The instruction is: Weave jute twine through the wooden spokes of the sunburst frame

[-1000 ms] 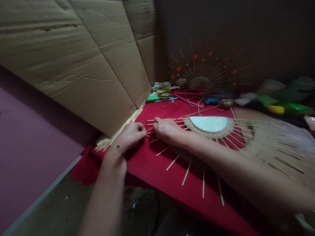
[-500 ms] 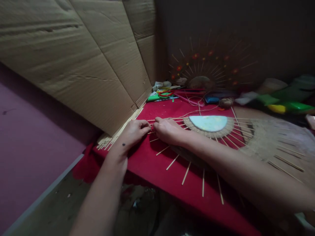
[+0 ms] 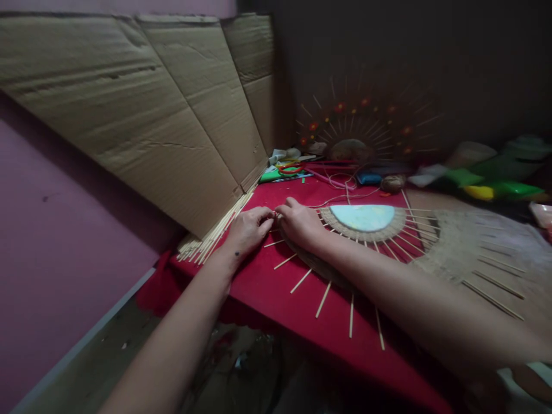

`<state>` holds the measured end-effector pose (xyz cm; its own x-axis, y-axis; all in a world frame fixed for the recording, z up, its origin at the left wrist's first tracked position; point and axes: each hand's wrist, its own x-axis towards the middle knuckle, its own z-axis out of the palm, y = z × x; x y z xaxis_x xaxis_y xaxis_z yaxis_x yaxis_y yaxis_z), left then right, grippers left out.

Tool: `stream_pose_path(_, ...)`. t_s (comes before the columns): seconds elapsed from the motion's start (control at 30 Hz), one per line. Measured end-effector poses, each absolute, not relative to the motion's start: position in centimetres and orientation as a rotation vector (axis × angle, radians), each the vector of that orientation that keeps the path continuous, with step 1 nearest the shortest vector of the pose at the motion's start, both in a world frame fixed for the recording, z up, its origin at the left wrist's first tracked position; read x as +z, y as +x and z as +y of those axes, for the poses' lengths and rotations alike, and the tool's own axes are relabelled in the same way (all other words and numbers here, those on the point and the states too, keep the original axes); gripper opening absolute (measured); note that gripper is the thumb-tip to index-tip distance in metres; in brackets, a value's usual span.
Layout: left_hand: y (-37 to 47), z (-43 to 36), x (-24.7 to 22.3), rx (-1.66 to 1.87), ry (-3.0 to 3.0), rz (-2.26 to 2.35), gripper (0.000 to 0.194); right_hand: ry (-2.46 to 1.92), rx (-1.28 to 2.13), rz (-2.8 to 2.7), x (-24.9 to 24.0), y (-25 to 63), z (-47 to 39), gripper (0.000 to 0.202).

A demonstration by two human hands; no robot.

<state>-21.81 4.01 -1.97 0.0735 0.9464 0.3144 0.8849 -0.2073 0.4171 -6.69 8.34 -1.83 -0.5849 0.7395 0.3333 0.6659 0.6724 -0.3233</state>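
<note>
A half-round fan of thin sticks (image 3: 324, 300) lies on the red cloth, its sticks spreading from a pale blue half-disc (image 3: 362, 216) edged with woven twine. A woven outer band (image 3: 321, 267) crosses the sticks and runs under my right forearm. At the fan's left side my right hand (image 3: 301, 223) is closed over the stick ends, fingers curled. My left hand (image 3: 251, 229) meets it there, thumb and forefinger pinched together; what lies in the pinch is too small to make out. Loose twine (image 3: 321, 202) trails from a twine ball (image 3: 393, 183) toward my right hand.
A bundle of loose sticks (image 3: 211, 236) lies beside a leaning cardboard sheet (image 3: 172, 126). Red-handled scissors (image 3: 291, 169) and other craft items sit at the back. Another stick fan with red flowers (image 3: 340, 107) stands behind. To the right are a woven piece (image 3: 459, 244) and green packets (image 3: 515, 190).
The view has tilted up slightly. My left hand has shifted right, closer to my right hand. Both hands stay closed at the fan's left side.
</note>
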Motion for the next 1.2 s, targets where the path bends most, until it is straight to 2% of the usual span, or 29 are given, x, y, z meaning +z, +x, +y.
stream_pose_path(0.2, -22.1, 4.4, -2.3, 0.860, 2.236, 1.901, 0.018, -1.232, 0.396, -2.365, -1.7, -6.4, 8.8, 0.024)
stream_pose_path(0.47, -23.6, 5.1, -2.3, 1.065, 2.013, 2.191, 0.018, -1.195, 0.548, -2.234, -2.0, -6.1, 9.7, 0.025)
stream_pose_path(0.63, -21.9, 4.6, -1.5, 1.033, 2.100, 1.980, 0.021, -1.038, 0.513, -2.189, -2.5, -6.3, 9.8, 0.034)
stream_pose_path(0.83, -19.8, 5.2, -1.4, 0.912, 2.069, 1.828, 0.014, -0.894, 0.557, -2.218, -3.3, -6.6, 10.4, 0.043)
stream_pose_path(1.1, -20.9, 7.1, 0.7, 0.912, 1.816, 1.686, 0.028, -0.945, 0.553, -2.119, -2.8, -6.3, 9.9, 0.044)
stream_pose_path(1.2, -20.8, 7.1, 0.5, 0.892, 1.788, 1.633, 0.028, -0.952, 0.556, -2.134, -2.7, -6.3, 10.0, 0.044)
